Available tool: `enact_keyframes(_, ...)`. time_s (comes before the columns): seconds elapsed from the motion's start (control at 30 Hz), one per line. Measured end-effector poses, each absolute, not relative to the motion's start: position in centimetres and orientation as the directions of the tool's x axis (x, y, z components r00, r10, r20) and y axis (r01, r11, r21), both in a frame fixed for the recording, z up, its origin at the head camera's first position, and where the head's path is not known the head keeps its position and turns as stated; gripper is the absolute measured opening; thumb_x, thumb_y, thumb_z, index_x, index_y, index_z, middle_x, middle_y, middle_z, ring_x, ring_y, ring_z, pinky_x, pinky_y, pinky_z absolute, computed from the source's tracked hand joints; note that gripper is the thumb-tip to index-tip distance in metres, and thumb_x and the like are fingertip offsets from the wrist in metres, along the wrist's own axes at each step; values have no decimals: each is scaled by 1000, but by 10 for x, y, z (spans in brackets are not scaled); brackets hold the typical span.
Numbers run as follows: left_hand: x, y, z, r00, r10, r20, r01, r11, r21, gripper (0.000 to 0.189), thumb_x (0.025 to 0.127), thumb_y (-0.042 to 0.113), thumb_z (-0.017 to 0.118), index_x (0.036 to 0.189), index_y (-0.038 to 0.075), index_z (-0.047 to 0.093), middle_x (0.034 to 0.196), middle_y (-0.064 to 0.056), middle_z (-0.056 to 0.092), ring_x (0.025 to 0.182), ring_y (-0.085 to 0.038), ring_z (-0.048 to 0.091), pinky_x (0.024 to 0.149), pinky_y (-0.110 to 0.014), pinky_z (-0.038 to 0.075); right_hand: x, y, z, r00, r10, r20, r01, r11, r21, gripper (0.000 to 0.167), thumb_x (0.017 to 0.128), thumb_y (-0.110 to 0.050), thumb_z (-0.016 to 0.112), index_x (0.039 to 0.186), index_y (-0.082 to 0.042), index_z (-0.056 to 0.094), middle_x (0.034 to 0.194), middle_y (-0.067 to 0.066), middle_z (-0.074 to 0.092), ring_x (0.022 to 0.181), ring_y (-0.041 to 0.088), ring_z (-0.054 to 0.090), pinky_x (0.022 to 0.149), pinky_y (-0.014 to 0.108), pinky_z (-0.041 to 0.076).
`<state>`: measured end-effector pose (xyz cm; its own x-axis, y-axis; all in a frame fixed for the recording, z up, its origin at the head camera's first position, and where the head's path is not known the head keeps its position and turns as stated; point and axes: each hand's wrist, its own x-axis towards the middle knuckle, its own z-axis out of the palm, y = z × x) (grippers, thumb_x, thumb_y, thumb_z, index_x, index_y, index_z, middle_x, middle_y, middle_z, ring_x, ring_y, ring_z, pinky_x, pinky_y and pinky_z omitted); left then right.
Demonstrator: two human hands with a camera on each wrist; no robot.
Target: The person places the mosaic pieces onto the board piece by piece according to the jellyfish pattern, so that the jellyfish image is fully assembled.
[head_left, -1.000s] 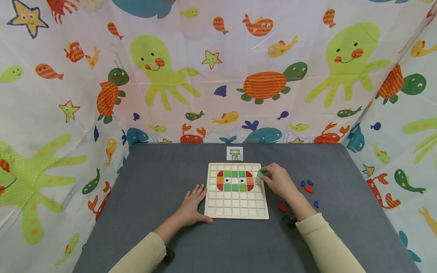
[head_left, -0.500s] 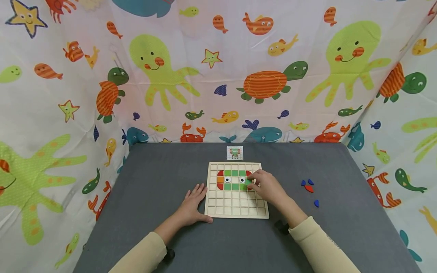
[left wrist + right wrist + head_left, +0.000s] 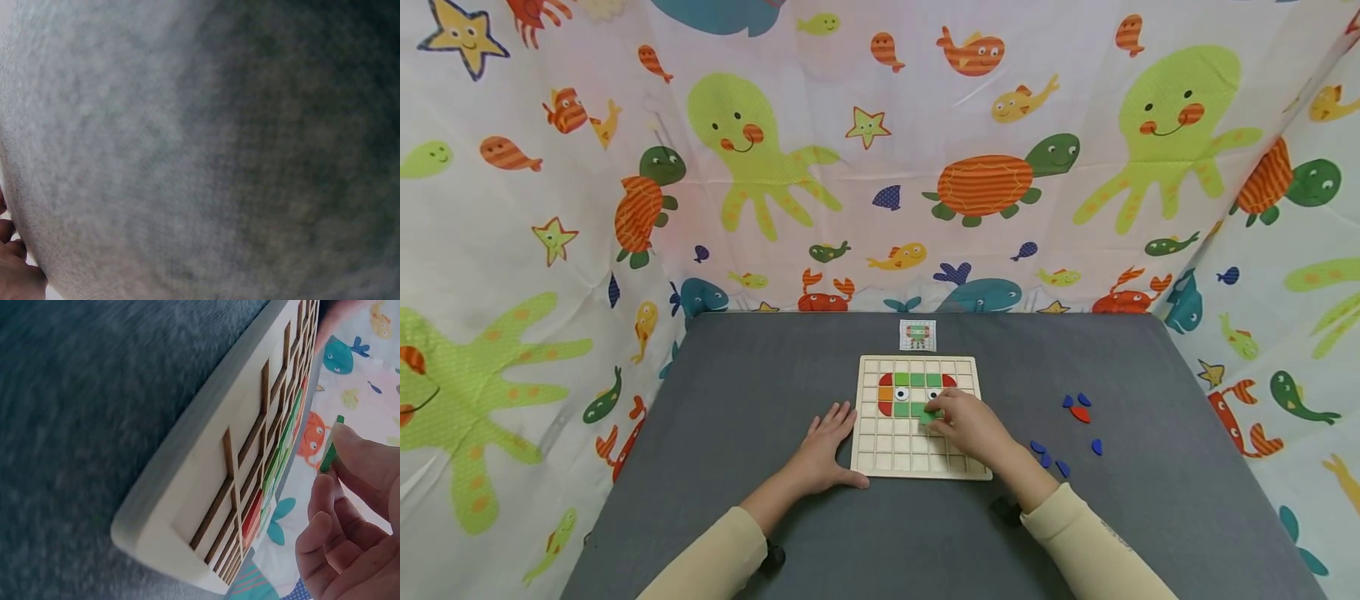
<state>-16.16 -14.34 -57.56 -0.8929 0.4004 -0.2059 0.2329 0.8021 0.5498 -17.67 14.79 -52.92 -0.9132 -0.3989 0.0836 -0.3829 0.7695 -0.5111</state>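
On the grey table lies a square wooden grid board [image 3: 887, 464], its upper rows filled with red, orange, green and white eye tiles. My right hand [image 3: 966, 423] pinches a green tile [image 3: 332, 445] between thumb and index finger, above the board just below the tiled rows. In the right wrist view the tile is held edge-on, off the board. My left hand [image 3: 826, 450] rests at the board's left edge, fingers spread, the thumb at its lower left corner. The left wrist view is mostly blurred cloth, with part of the left hand [image 3: 19, 269] at its lower left.
A small printed picture card [image 3: 917, 335] lies behind the board. To the right are several loose blue pieces [image 3: 1062, 468] and a red piece [image 3: 1080, 414]. A curtain [image 3: 865, 183] printed with sea animals hangs around the table's back and sides.
My right hand has carried the green tile from the board's upper right edge leftward and down over the board, uncovering blue pieces on the table. The left hand stays put.
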Motion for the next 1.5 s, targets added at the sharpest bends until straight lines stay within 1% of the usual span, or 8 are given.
enact_keyframes(0.3, -162, -143, -574, -892, 403, -206, 237, 803, 548, 125, 65, 53, 92, 161, 10, 24, 170, -8, 15, 158, -28, 6, 125, -57, 5, -176, 137, -539, -906, -420, 61, -399, 794, -459, 20, 85, -16, 83, 104, -12, 79, 102, 3, 67, 87, 15, 62, 74, 35, 54)
enact_keyframes(0.53, -163, -142, -575, -887, 414, -205, 249, 802, 544, 125, 66, 53, 91, 161, 10, 24, 170, -9, 15, 158, -29, 6, 125, -58, 6, -177, 133, -545, -907, -419, 50, -400, 817, -416, 17, 85, -18, 82, 101, -15, 79, 96, 0, 66, 81, 14, 63, 68, 34, 54)
enact_keyframes(0.6, -163, -142, -575, -886, 417, -202, 250, 799, 547, 125, 66, 54, 91, 161, 9, 24, 170, -9, 15, 158, -29, 6, 125, -58, 6, -177, 132, -546, -906, -419, 64, -407, 817, -408, 17, 85, -17, 82, 102, -14, 78, 96, 0, 66, 82, 14, 63, 69, 35, 55)
enact_keyframes(0.93, -163, -143, -574, -885, 415, -210, 246, 800, 547, 125, 66, 53, 91, 161, 10, 23, 170, -9, 14, 158, -29, 6, 125, -58, 7, -180, 130, -543, -904, -424, 41, -395, 798, -455, 20, 84, -14, 83, 104, -12, 78, 97, 2, 68, 81, 15, 62, 71, 36, 54)
enact_keyframes(1.07, -163, -143, -574, -885, 414, -213, 241, 800, 550, 125, 66, 54, 91, 161, 10, 23, 170, -9, 14, 158, -29, 6, 125, -58, 6, -181, 136, -540, -913, -406, 47, -378, 795, -475, 21, 85, -14, 82, 105, -12, 78, 101, 2, 69, 85, 15, 63, 76, 36, 55)
enact_keyframes(1.2, -162, -143, -574, -886, 409, -219, 239, 807, 540, 126, 66, 55, 91, 162, 10, 23, 170, -7, 14, 158, -28, 5, 125, -57, 6, -180, 148, -534, -924, -376, 63, -358, 799, -484, 23, 86, -17, 82, 108, -11, 77, 107, 4, 71, 84, 16, 64, 75, 37, 55)
enact_keyframes(1.3, -162, -143, -575, -888, 407, -215, 242, 810, 534, 126, 66, 56, 90, 162, 11, 22, 170, -7, 13, 158, -27, 5, 125, -57, 6, -179, 161, -529, -937, -343, 71, -332, 803, -494, 24, 87, -17, 81, 109, -10, 76, 107, 6, 71, 81, 18, 63, 71, 37, 53)
enact_keyframes(1.5, -162, -142, -575, -891, 407, -202, 239, 798, 553, 125, 66, 54, 91, 161, 10, 24, 170, -9, 14, 158, -29, 6, 125, -59, 7, -178, 192, -526, -962, -265, 73, -263, 810, -524, 23, 87, -17, 80, 109, -9, 76, 98, 5, 69, 75, 16, 58, 62, 31, 48)
